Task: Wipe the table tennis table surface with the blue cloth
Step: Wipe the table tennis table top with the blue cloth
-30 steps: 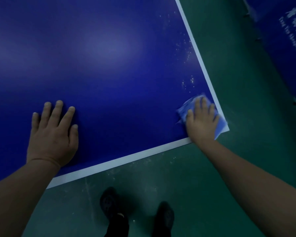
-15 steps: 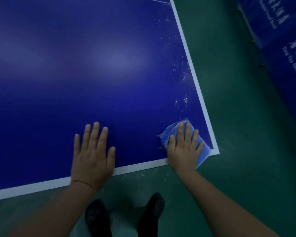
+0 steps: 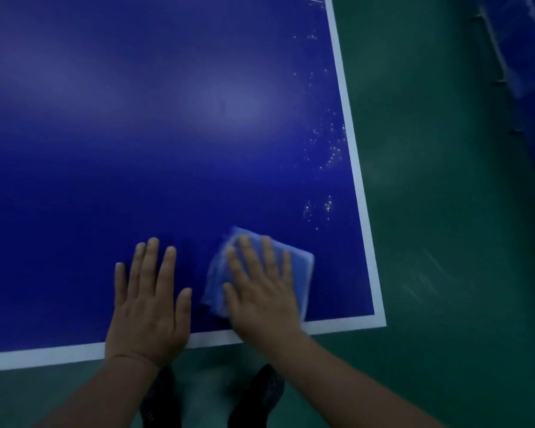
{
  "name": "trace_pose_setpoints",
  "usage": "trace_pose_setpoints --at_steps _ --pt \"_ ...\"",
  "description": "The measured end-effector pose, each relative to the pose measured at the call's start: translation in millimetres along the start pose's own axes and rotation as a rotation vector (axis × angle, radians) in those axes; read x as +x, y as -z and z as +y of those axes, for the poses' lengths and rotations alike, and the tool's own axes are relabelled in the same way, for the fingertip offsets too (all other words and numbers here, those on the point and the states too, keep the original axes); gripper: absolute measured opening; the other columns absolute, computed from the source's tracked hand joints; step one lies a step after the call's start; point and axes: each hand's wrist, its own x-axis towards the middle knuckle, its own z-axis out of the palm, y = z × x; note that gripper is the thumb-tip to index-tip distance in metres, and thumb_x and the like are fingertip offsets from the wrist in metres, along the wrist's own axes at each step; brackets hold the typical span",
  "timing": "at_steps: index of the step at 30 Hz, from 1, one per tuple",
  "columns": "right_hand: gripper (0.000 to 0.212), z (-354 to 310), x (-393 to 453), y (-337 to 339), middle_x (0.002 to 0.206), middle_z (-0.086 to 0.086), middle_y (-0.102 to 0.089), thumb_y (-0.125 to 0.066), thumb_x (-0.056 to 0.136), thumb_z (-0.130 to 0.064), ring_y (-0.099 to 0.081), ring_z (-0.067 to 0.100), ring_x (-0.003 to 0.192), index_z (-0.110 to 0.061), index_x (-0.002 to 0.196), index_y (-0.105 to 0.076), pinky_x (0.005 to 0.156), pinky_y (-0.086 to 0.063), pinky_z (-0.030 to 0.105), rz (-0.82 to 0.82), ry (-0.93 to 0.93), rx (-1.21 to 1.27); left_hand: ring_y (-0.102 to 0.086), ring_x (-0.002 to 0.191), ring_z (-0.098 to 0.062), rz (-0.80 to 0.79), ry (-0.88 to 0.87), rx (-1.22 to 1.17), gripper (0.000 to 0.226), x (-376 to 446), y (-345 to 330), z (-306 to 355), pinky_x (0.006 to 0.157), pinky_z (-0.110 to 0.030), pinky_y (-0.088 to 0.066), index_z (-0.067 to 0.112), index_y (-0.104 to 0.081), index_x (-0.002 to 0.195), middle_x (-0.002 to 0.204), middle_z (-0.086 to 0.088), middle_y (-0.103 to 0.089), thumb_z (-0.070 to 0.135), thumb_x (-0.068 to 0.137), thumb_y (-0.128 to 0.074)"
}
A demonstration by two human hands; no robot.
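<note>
Looking down from the head camera, the big blue table (image 3: 136,134) fills most of the view. Its white edge line (image 3: 346,125) runs down the right side and turns along the near side, making a corner low on the right.

On the right side, past the table, is green floor (image 3: 445,242), and a dark blue barrier (image 3: 531,57) stands at the far right, well apart from the table. Two dark shoes (image 3: 260,396) show on the floor below the near edge, between the two arms.

Little white specks (image 3: 325,208) dot the table near the right edge line — above the cloth and not touching it.

The blue cloth (image 3: 300,267) lies flat on the table near that corner, just inside the near edge line. The right hand (image 3: 263,291) presses flat on top of it with straight, spread fingers, not curled round it. The cloth looks a bit blurry.

The left hand (image 3: 149,301) rests flat on the bare table just beside the cloth, fingers straight and holding nothing; its wrist crosses the near edge line.

To the left and farther up, the table top is wide and bare — only a soft light patch (image 3: 229,103) shines there.
</note>
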Motion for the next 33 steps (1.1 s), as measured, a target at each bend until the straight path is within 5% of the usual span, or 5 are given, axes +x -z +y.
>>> trace_pose_setpoints --at_steps 3,10,18,26,33 --pt "0.059 29 54 6 0.165 -0.002 -0.016 -0.027 0.101 -0.047 -0.008 0.031 0.152 -0.025 0.155 -0.026 0.12 -0.011 0.059 -0.002 0.164 0.012 -0.01 0.153 -0.03 0.017 0.01 0.004 0.068 1 0 1 0.123 -0.052 0.0 0.005 -0.029 0.153 0.163 -0.018 -0.02 0.049 0.103 -0.013" --pt "0.059 176 124 44 0.167 -0.008 0.003 -0.014 0.104 -0.048 0.003 0.027 0.153 -0.029 0.159 -0.003 0.121 -0.001 0.057 0.014 -0.45 0.048 -0.012 0.153 -0.031 -0.028 0.001 0.052 0.064 1 0 1 0.121 -0.056 -0.003 0.006 -0.042 0.147 0.161 -0.018 -0.025 0.045 0.101 -0.02" --pt "0.059 92 -19 22 0.167 -0.003 -0.006 -0.013 0.104 -0.053 -0.004 0.03 0.153 -0.03 0.158 -0.013 0.117 -0.011 0.058 -0.126 0.112 -0.037 -0.012 0.153 -0.031 -0.033 0.005 0.05 0.063 1 0 1 0.121 -0.057 -0.003 0.006 -0.04 0.148 0.162 -0.018 -0.024 0.044 0.101 -0.021" --pt "0.066 203 135 48 0.167 -0.008 0.001 -0.008 0.098 -0.055 0.006 0.023 0.153 -0.03 0.159 -0.006 0.121 -0.001 0.056 -0.05 -0.202 -0.042 -0.011 0.153 -0.03 -0.024 0.012 0.046 0.062 3 1 2 0.122 -0.053 0.0 0.007 -0.041 0.148 0.162 -0.017 -0.024 0.041 0.099 -0.026" --pt "0.061 156 -66 23 0.167 -0.001 -0.006 -0.013 0.104 -0.051 -0.001 0.029 0.153 -0.024 0.158 -0.017 0.12 -0.009 0.057 -0.075 -0.047 -0.063 -0.011 0.152 -0.031 -0.026 0.02 0.026 0.062 2 0 2 0.122 -0.054 0.001 0.006 -0.042 0.148 0.161 -0.018 -0.025 0.042 0.099 -0.026"
